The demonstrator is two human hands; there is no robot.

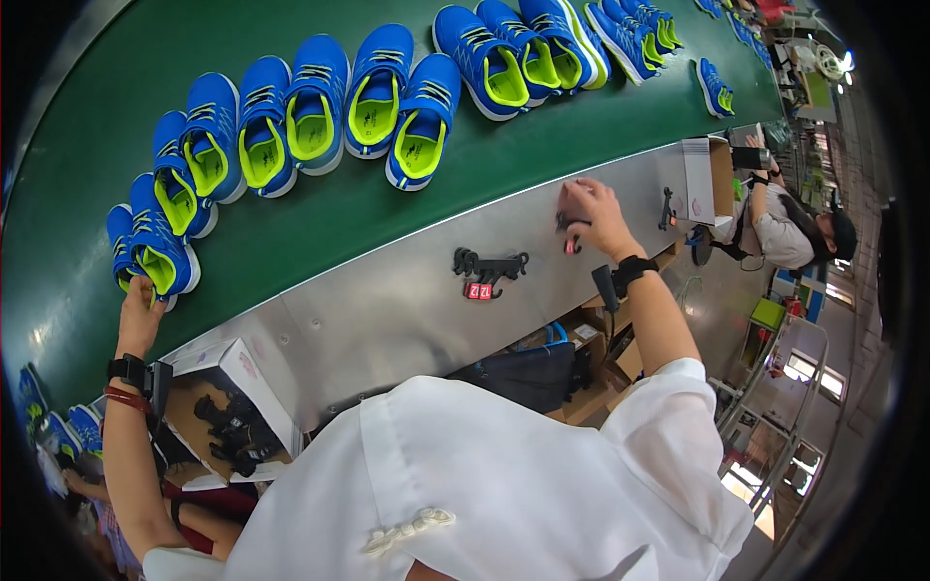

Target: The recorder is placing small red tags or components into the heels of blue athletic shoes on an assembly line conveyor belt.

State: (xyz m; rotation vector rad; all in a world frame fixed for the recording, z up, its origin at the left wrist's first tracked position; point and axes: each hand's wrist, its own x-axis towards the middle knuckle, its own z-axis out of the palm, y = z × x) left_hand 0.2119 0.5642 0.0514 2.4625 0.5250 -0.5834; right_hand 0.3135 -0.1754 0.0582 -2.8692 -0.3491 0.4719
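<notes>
At the left end of a row of blue sneakers with lime-green linings, my left hand has its fingers closed on the heel of a blue sneaker. Another sneaker sits right beside it. My right hand is over the metal ledge, at a black plastic hook piece with a red tag. Its fingertips are smeared by motion, so its grip is unclear. Between my hands lies a small cluster of black plastic hooks with red tags.
The sneakers stand on a green belt edged by the metal ledge. An open box of black hooks is near my left forearm. More hooks and a carton lie to the right, by a co-worker.
</notes>
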